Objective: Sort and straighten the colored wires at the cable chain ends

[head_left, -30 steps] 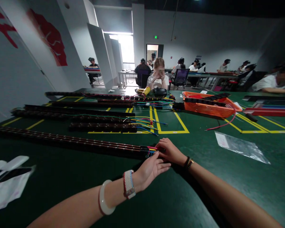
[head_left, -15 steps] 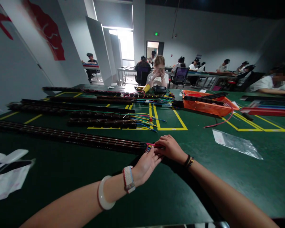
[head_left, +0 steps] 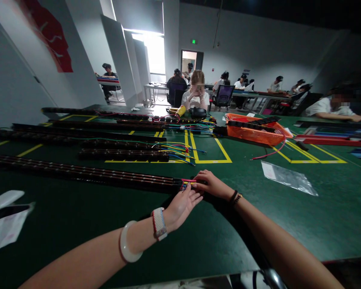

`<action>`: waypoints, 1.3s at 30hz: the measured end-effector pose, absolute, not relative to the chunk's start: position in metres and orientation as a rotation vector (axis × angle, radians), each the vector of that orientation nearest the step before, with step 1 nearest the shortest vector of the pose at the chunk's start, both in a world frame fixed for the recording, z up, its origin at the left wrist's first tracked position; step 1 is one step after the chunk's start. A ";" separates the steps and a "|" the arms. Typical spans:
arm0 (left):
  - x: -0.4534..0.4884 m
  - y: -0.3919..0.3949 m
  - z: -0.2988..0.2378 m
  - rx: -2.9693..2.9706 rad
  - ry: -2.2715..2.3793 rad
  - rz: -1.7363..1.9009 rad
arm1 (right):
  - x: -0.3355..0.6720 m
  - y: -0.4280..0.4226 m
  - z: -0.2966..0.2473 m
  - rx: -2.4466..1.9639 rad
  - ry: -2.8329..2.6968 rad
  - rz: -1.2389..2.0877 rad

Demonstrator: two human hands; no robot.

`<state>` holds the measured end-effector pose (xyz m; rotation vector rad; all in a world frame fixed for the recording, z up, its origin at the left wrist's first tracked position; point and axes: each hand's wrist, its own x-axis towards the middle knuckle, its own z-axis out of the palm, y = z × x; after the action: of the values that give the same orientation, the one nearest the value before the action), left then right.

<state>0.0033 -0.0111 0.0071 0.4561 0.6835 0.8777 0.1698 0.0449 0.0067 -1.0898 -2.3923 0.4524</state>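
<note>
In the head view a long black strip (head_left: 114,174) with copper-coloured lines lies across the table. Red, yellow and blue wires (head_left: 189,181) come out of its right end. My right hand (head_left: 213,185) is closed over these wires, fingers curled and partly hiding them. Just below, my left hand (head_left: 182,204) has its palm turned up. Its fingers are stretched out towards my right hand and its thumb touches the wires by the strip's end. The wires' tips are hidden by my hands.
More black strips (head_left: 123,155) with loose coloured wires lie beyond, near yellow tape outlines. An orange basket (head_left: 255,134) stands at the back right, a clear plastic bag (head_left: 289,178) in front of it. White packaging (head_left: 9,228) lies left. A person (head_left: 195,96) sits opposite.
The view has shifted slightly, so the table and strips sit a little further left. Both hands stay at the strip's wire end, with little change in their grip.
</note>
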 end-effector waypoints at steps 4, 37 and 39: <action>0.004 -0.010 0.005 0.469 0.682 0.886 | 0.168 0.045 0.007 -1.090 -2.352 0.611; 0.003 -0.010 0.008 0.430 0.607 0.853 | 0.161 0.031 0.018 -1.094 -2.458 0.068; 0.004 -0.010 0.008 0.425 0.597 0.867 | 0.161 0.030 0.021 -1.093 -2.478 -0.024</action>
<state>0.0037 -0.0098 0.0081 0.4249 0.5974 0.8666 0.1610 0.0297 0.0205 -1.0927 -2.4784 -0.0237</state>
